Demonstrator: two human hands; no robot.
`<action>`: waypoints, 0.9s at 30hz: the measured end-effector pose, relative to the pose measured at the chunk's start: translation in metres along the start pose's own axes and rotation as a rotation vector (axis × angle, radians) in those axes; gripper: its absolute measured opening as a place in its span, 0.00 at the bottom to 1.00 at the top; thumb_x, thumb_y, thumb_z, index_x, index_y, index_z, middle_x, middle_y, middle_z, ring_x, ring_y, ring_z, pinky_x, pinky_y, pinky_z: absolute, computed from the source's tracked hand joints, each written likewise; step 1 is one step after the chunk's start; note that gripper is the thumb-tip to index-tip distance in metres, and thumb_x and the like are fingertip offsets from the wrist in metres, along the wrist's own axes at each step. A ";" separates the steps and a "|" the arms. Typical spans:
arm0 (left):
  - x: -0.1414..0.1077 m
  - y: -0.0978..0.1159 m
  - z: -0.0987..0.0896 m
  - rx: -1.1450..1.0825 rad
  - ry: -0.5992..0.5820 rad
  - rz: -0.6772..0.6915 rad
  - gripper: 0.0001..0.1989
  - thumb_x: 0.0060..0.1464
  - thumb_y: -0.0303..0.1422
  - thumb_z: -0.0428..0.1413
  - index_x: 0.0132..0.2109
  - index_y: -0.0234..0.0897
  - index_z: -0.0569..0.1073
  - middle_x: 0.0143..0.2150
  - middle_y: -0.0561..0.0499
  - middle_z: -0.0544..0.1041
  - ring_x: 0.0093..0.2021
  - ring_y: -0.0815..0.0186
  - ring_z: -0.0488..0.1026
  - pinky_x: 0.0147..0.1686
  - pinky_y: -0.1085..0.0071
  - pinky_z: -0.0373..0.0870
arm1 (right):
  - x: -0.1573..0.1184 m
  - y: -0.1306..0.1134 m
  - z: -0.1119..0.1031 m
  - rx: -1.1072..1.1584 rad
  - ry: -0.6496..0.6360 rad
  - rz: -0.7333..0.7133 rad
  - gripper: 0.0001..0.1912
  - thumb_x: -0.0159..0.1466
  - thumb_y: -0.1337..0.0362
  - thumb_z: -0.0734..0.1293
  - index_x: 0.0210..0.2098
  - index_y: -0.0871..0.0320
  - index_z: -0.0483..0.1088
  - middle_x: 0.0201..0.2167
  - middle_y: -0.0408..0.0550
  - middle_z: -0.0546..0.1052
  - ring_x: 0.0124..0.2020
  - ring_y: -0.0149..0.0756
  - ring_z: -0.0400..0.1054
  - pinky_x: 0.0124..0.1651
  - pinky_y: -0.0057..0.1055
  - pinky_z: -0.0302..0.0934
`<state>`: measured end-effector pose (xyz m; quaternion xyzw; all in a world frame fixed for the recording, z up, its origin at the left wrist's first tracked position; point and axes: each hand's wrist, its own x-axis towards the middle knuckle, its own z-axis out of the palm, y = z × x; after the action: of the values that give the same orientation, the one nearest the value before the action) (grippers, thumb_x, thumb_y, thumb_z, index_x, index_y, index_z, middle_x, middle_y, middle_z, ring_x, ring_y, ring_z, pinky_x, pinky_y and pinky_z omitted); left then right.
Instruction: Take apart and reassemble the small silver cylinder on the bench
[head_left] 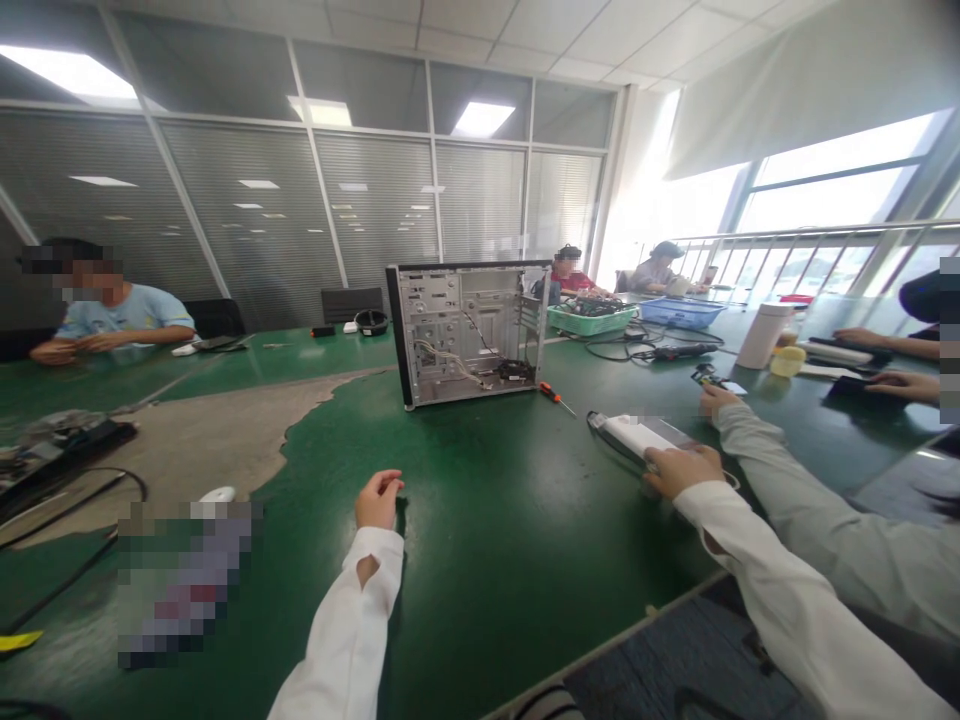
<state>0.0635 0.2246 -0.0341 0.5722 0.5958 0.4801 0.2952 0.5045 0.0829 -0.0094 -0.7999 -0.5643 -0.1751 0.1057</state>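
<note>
My left hand (379, 499), in a white sleeve, rests on the green table with its fingers loosely curled and slightly apart, and I see nothing in it. To the right, my right hand (684, 470) is closed over the near end of a long white rectangular object (636, 434) lying on the table. A dark cord loops at that object's far end; its exact kind is unclear. Farther back, between my hands, stands an open computer case (472, 335) with its side off, and loose wires show inside. A screwdriver (553, 395) with an orange handle lies beside the case's lower right corner.
A co-worker's grey sleeve (795, 480) reaches in close to my right arm. Behind are a green basket (592, 321), a blue basket (679, 313) and a pale tumbler (761, 335). At left, parts and a black cable (82, 485) lie near a torn table covering (217, 430).
</note>
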 end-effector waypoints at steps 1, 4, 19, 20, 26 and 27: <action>0.000 -0.001 0.000 -0.003 -0.005 0.002 0.09 0.40 0.32 0.49 0.31 0.37 0.71 0.25 0.52 0.75 0.31 0.65 0.72 0.35 0.71 0.66 | 0.002 -0.004 -0.001 -0.027 -0.034 -0.003 0.07 0.47 0.61 0.61 0.24 0.56 0.68 0.23 0.49 0.72 0.27 0.42 0.66 0.39 0.43 0.51; 0.002 -0.003 0.000 0.003 -0.023 0.007 0.09 0.40 0.32 0.50 0.32 0.37 0.71 0.26 0.51 0.75 0.30 0.65 0.72 0.35 0.71 0.66 | 0.007 -0.028 -0.009 -0.082 -0.145 -0.055 0.08 0.50 0.61 0.59 0.26 0.55 0.68 0.25 0.49 0.73 0.30 0.41 0.67 0.45 0.45 0.46; -0.013 -0.001 0.005 0.147 -0.304 0.271 0.20 0.35 0.27 0.55 0.42 0.40 0.69 0.38 0.50 0.74 0.42 0.63 0.68 0.44 0.68 0.60 | 0.007 -0.286 -0.008 0.581 -0.018 -0.504 0.29 0.54 0.62 0.59 0.54 0.57 0.48 0.37 0.49 0.72 0.41 0.36 0.64 0.53 0.40 0.40; -0.016 0.001 0.007 0.196 -0.317 0.297 0.23 0.34 0.29 0.57 0.43 0.41 0.68 0.40 0.50 0.73 0.44 0.62 0.67 0.44 0.67 0.59 | 0.006 -0.289 0.000 0.639 -0.019 -0.511 0.30 0.53 0.62 0.60 0.54 0.57 0.47 0.39 0.50 0.71 0.43 0.37 0.63 0.53 0.40 0.41; -0.018 0.010 0.032 0.453 -0.336 0.375 0.25 0.33 0.40 0.59 0.43 0.43 0.67 0.43 0.49 0.71 0.46 0.57 0.63 0.42 0.65 0.57 | 0.009 -0.275 0.048 1.052 -0.166 -0.415 0.38 0.46 0.70 0.61 0.54 0.55 0.41 0.45 0.50 0.65 0.38 0.34 0.65 0.44 0.36 0.58; -0.017 0.010 0.036 0.478 -0.325 0.372 0.25 0.33 0.41 0.58 0.43 0.42 0.67 0.43 0.49 0.70 0.46 0.57 0.63 0.41 0.65 0.57 | 0.011 -0.273 0.051 1.106 -0.163 -0.391 0.37 0.46 0.71 0.60 0.54 0.54 0.42 0.44 0.49 0.66 0.36 0.32 0.66 0.43 0.34 0.59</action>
<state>0.1029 0.2158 -0.0411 0.7931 0.5220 0.2752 0.1509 0.2593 0.2040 -0.0600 -0.5179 -0.7151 0.1906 0.4291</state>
